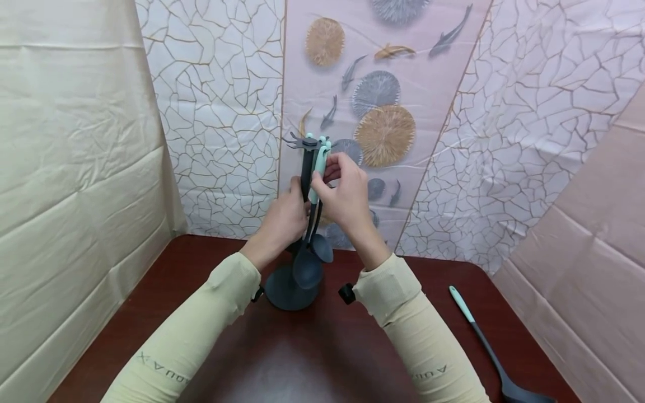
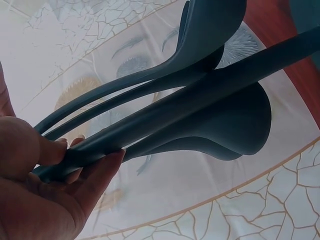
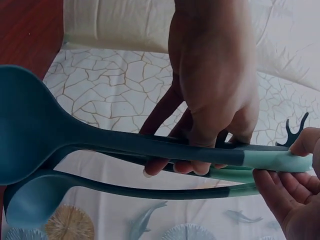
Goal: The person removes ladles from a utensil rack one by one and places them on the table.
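Note:
A dark utensil stand rises from a round base [image 1: 287, 299], with a pole [image 2: 125, 135] and a hooked top [image 1: 297, 143]. My left hand [image 1: 284, 218] grips this pole, fingers wrapped partly round it. Several dark utensils with mint handles hang about the pole. My right hand [image 1: 350, 193] pinches the mint handle of a large ladle [image 3: 30, 120], near the hooks. Beside that ladle hangs a smaller spoon-like utensil [image 3: 37, 195], its mint handle close to my right fingertips. Whether the ladle's end sits on a hook cannot be made out.
On the right of the dark red table [image 1: 252, 358] lies another utensil [image 1: 478, 330] with a mint handle, its dark head cut off by the frame's bottom edge. Patterned cloth [image 1: 216, 112] hangs behind the table, and plain cloth walls stand at both sides.

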Demonstrator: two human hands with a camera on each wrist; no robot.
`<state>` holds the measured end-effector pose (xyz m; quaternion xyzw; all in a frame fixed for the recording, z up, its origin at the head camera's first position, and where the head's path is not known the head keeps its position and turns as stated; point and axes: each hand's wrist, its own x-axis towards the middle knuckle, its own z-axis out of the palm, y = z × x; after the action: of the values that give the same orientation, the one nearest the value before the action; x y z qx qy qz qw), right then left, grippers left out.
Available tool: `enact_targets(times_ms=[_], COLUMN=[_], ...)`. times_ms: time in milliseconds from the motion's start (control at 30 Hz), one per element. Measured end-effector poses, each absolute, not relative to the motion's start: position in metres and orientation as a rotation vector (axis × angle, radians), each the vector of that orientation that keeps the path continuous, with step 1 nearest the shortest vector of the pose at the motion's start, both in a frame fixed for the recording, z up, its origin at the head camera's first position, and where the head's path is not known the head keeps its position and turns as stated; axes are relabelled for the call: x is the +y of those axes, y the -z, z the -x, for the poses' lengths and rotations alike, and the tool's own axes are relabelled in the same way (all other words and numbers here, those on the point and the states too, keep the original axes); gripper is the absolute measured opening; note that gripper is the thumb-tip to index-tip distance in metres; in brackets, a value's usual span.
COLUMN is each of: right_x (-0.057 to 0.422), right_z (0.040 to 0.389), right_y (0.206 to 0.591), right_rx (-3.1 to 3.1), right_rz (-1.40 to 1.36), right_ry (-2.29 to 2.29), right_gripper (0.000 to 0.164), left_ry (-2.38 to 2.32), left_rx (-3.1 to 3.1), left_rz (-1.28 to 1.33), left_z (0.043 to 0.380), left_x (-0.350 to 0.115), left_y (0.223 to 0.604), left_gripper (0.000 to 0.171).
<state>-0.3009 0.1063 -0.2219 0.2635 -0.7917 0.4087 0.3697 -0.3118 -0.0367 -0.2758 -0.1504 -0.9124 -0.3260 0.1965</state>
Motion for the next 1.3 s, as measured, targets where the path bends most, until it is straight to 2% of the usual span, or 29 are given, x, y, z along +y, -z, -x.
enact_targets(times_ms=[1300], right_x=[0.121], right_z=[0.294], right_y=[0.232], right_rx=[-2.032], right_rz=[-0.728], right_ry=[-1.079], right_gripper=[0.022], left_ry=[0.884], left_rx=[-2.498], left_rz=[0.446], left_z=[0.306], left_x=[-0.030], left_y=[0.280], left_gripper=[0.040])
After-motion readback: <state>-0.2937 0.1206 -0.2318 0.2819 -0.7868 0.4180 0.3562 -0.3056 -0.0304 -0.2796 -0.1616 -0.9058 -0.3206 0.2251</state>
